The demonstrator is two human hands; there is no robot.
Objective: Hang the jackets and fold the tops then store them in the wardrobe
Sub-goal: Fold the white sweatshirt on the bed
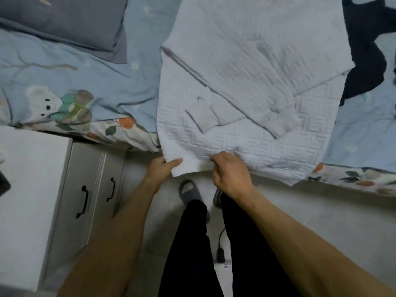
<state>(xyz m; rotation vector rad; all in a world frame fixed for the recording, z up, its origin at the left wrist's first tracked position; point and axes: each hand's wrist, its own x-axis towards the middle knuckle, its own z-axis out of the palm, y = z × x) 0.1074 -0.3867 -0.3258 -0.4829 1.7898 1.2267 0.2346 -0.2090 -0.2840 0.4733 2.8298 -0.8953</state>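
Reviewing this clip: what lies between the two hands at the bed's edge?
In the head view, only the white top's hem spans the gap between the left hand and right hand; both grip it.

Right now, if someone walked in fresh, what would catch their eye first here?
A pale quilted top spread over the bed's edge, sleeves folded across its front. Both hands grip its hem, the left hand at the corner and the right hand beside it. A dark garment lies to its right, a grey pillow upper left.
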